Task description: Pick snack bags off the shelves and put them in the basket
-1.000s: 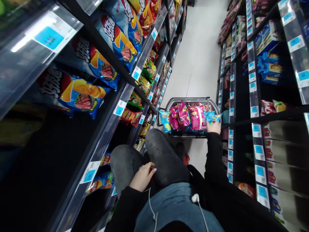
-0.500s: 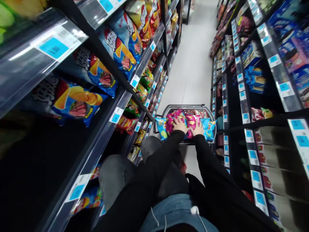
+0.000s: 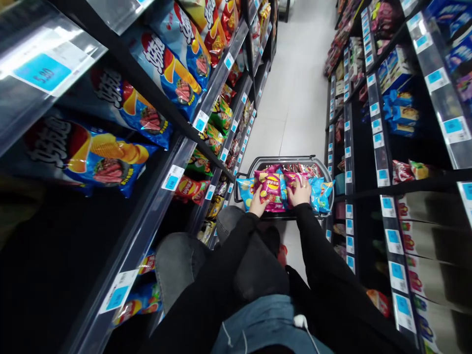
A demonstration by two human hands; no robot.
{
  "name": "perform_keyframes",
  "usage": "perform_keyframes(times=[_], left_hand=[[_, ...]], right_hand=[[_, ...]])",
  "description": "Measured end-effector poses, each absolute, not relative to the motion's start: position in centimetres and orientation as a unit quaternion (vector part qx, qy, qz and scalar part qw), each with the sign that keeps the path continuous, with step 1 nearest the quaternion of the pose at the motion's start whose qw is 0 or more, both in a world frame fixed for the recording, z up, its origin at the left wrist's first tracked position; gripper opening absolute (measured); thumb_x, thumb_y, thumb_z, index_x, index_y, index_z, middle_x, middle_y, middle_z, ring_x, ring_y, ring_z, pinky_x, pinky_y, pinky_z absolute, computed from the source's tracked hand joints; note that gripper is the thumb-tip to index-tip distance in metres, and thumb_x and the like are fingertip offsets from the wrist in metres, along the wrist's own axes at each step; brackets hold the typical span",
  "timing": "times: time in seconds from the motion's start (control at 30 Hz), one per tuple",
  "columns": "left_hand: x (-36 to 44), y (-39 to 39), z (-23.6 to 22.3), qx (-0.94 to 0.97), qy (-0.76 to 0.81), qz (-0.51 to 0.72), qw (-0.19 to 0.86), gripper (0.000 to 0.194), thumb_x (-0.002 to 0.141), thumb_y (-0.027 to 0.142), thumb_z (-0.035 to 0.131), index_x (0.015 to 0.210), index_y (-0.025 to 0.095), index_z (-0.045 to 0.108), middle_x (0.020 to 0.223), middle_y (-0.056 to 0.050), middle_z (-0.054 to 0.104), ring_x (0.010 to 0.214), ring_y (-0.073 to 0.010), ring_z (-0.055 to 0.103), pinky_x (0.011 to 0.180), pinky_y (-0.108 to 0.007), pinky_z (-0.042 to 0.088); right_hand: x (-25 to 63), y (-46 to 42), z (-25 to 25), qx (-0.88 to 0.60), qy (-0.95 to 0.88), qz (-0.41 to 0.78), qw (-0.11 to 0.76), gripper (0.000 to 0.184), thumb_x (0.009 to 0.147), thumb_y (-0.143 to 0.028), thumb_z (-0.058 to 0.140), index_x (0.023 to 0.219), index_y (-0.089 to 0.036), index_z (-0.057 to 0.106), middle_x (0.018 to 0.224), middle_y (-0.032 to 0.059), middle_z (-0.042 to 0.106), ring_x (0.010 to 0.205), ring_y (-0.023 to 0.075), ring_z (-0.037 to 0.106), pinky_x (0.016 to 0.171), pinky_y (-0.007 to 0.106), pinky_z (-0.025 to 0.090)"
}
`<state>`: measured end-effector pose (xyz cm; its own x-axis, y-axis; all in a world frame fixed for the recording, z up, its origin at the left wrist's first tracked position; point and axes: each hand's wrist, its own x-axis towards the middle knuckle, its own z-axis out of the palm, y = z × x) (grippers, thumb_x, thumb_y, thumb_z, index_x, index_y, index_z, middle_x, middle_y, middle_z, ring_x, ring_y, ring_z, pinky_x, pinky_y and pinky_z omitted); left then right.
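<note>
I crouch in a shop aisle with both arms stretched toward a grey basket (image 3: 283, 160) full of snack bags. My left hand (image 3: 257, 203) grips the lower edge of a pink chip bag (image 3: 272, 188) and tilts it up toward me. My right hand (image 3: 300, 192) lies with spread fingers on another pink bag (image 3: 293, 179) just to the right. Light blue chip bags (image 3: 320, 193) sit at both ends of the basket. My knees in grey jeans (image 3: 180, 260) are below the hands.
Black shelves line both sides. The left shelves (image 3: 173, 162) hold large blue chip bags (image 3: 106, 160) and smaller bags lower down. The right shelves (image 3: 383, 162) carry boxes, packets and blue price tags. A pale tiled floor (image 3: 295, 88) runs down the aisle beyond the basket.
My left hand came off my knee, reached into the basket and pulled a pink chip bag up by its edge. My right hand shifted from the blue bag at the right onto a pink one.
</note>
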<state>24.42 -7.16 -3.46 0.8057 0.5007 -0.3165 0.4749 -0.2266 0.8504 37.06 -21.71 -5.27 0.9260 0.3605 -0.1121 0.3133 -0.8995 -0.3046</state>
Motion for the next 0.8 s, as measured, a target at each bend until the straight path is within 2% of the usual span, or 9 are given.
perform_keyframes(times=[0.1, 0.17, 0.23, 0.33, 0.4, 0.47, 0.57, 0.7, 0.8], left_hand=[[24.7, -7.8, -3.8, 0.832, 0.321, -0.068, 0.447, 0.073, 0.076, 0.028, 0.059, 0.141, 0.021, 0.027, 0.140, -0.015, 0.036, 0.130, -0.0310, 0.033, 0.105, -0.049, 0.025], [25.1, -8.2, -3.7, 0.850, 0.320, -0.114, 0.402, 0.072, 0.078, 0.036, 0.057, 0.141, 0.024, 0.026, 0.144, -0.016, 0.031, 0.130, -0.0363, 0.031, 0.102, -0.055, 0.024], [25.4, -8.1, -3.4, 0.857, 0.299, -0.136, 0.396, 0.070, 0.077, 0.038, 0.056, 0.140, 0.026, 0.028, 0.142, -0.014, 0.035, 0.128, -0.0379, 0.032, 0.101, -0.057, 0.025], [25.2, -7.1, -3.3, 0.842, 0.262, -0.106, 0.460, 0.072, 0.075, 0.032, 0.059, 0.139, 0.024, 0.029, 0.130, -0.012, 0.050, 0.125, -0.0325, 0.038, 0.102, -0.051, 0.028], [24.9, -6.4, -3.3, 0.791, 0.246, -0.036, 0.559, 0.078, 0.072, 0.029, 0.062, 0.140, 0.021, 0.027, 0.128, -0.012, 0.051, 0.123, -0.0270, 0.043, 0.102, -0.044, 0.034], [24.6, -6.0, -3.3, 0.704, 0.235, 0.035, 0.669, 0.088, 0.066, 0.029, 0.067, 0.141, 0.020, 0.022, 0.131, -0.013, 0.048, 0.120, -0.0244, 0.047, 0.100, -0.040, 0.038], [24.3, -6.0, -2.9, 0.580, 0.243, 0.073, 0.774, 0.100, 0.057, 0.031, 0.075, 0.140, 0.020, 0.019, 0.130, -0.015, 0.048, 0.112, -0.0258, 0.054, 0.095, -0.042, 0.044], [24.2, -6.4, -1.5, 0.540, 0.258, 0.072, 0.798, 0.092, 0.056, 0.027, 0.077, 0.134, 0.015, 0.030, 0.121, -0.016, 0.055, 0.110, -0.0283, 0.055, 0.095, -0.045, 0.044], [24.2, -7.2, -0.5, 0.584, 0.280, 0.049, 0.761, 0.078, 0.060, 0.025, 0.076, 0.128, 0.012, 0.039, 0.119, -0.016, 0.057, 0.111, -0.0292, 0.055, 0.097, -0.044, 0.043]], right_hand=[[36.1, -20.2, -5.3, -0.933, -0.297, 0.136, 0.148, 0.056, 0.086, -0.045, 0.037, 0.138, -0.024, 0.034, 0.146, 0.0070, 0.030, 0.137, 0.0276, 0.016, 0.110, 0.050, 0.006], [35.5, -19.6, -5.6, -0.921, -0.307, 0.180, 0.156, 0.057, 0.087, -0.044, 0.036, 0.139, -0.022, 0.031, 0.141, 0.0080, 0.040, 0.137, 0.0270, 0.017, 0.109, 0.052, 0.002], [34.9, -19.3, -5.8, -0.922, -0.285, 0.195, 0.177, 0.062, 0.086, -0.046, 0.038, 0.140, -0.018, 0.028, 0.136, 0.0100, 0.045, 0.138, 0.0272, 0.016, 0.109, 0.054, 0.000], [34.1, -19.2, -5.6, -0.917, -0.257, 0.192, 0.239, 0.067, 0.083, -0.046, 0.044, 0.140, -0.017, 0.027, 0.137, 0.0121, 0.044, 0.136, 0.0289, 0.021, 0.107, 0.058, 0.002], [33.6, -19.1, -4.9, -0.899, -0.250, 0.182, 0.310, 0.067, 0.083, -0.043, 0.045, 0.141, -0.018, 0.025, 0.139, 0.0128, 0.041, 0.133, 0.0285, 0.029, 0.108, 0.057, 0.010], [33.1, -19.1, -3.7, -0.865, -0.260, 0.160, 0.397, 0.066, 0.083, -0.042, 0.045, 0.141, -0.018, 0.025, 0.140, 0.0126, 0.038, 0.130, 0.0262, 0.034, 0.108, 0.050, 0.022], [32.5, -19.1, -1.5, -0.813, -0.294, 0.131, 0.485, 0.067, 0.081, -0.043, 0.051, 0.140, -0.019, 0.027, 0.140, 0.0123, 0.036, 0.129, 0.0242, 0.036, 0.103, 0.040, 0.036], [31.5, -19.8, 0.3, -0.818, -0.222, 0.146, 0.511, 0.073, 0.075, -0.048, 0.059, 0.136, -0.018, 0.034, 0.134, 0.0152, 0.041, 0.124, 0.0265, 0.042, 0.102, 0.043, 0.038], [31.0, -21.1, 0.3, -0.803, -0.145, 0.220, 0.534, 0.081, 0.065, -0.052, 0.068, 0.132, -0.017, 0.039, 0.126, 0.0150, 0.050, 0.118, 0.0281, 0.048, 0.100, 0.046, 0.039]])
